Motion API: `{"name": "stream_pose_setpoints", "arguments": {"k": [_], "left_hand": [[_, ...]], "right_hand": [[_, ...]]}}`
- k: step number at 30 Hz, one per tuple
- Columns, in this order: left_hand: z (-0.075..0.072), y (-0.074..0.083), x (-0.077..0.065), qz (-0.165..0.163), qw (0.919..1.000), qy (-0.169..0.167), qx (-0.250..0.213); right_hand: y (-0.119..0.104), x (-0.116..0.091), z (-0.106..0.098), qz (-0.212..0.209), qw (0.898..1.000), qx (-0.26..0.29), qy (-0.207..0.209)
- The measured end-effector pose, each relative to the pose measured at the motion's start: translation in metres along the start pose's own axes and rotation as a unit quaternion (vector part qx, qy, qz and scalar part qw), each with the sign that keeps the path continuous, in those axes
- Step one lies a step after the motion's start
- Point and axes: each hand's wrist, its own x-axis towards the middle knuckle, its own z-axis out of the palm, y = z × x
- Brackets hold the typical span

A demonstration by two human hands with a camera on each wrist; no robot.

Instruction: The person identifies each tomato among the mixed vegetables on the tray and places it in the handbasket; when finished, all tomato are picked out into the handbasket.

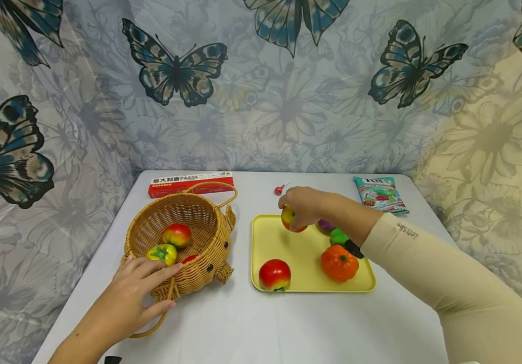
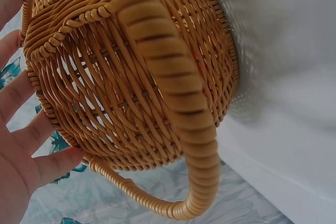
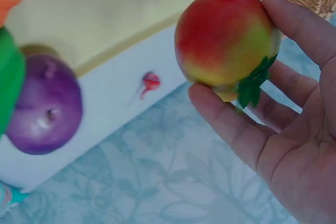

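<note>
My right hand [image 1: 303, 207] pinches a red-and-yellow fruit with green leaves [image 3: 226, 40] between thumb and fingers, over the back edge of the yellow tray [image 1: 303, 291]. On that tray lie a red fruit [image 1: 275, 275], an orange pumpkin [image 1: 339, 263], a round purple item [image 3: 47, 106] and a green item [image 1: 339, 236], partly hidden by the right arm. My left hand [image 1: 138, 285] rests on the near rim of a wicker basket [image 1: 206, 253], fingers spread and fairly straight. Inside it are a red-and-yellow fruit [image 1: 176, 235], a yellow-green one [image 1: 162, 254] and something red [image 1: 189, 259].
Behind the basket lies a red-and-white pasta box [image 1: 192, 184]. A small red lollipop [image 1: 279, 190] is at the back of the white table [image 1: 224, 323], and a green FOX'S bag [image 1: 380, 194] at the back right. The basket's handle loop [image 2: 202, 150] sticks out towards me.
</note>
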Motion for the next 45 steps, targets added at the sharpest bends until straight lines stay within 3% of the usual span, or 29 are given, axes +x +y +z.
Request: {"name": "stream_pose_setpoints", "arguments": {"k": [5, 26, 38, 45], "left_hand": [[0.0, -0.001, -0.001, -0.003, 1.0, 0.0, 0.0], [-0.001, -0.002, 0.0, -0.021, 0.9995, -0.021, 0.008], [0.0, -0.003, 0.002, -0.013, 0.9998, -0.013, -0.002], [0.001, -0.002, 0.002, -0.011, 0.9999, -0.008, 0.003]], "right_hand": [[-0.017, 0.007, -0.016, -0.036, 0.999, -0.022, 0.018], [-0.105, 0.042, -0.067, -0.112, 0.991, -0.053, 0.043], [-0.15, 0.056, -0.075, -0.152, 0.985, -0.065, 0.043], [-0.167, 0.067, -0.066, -0.176, 0.981, -0.07, 0.039]]}}
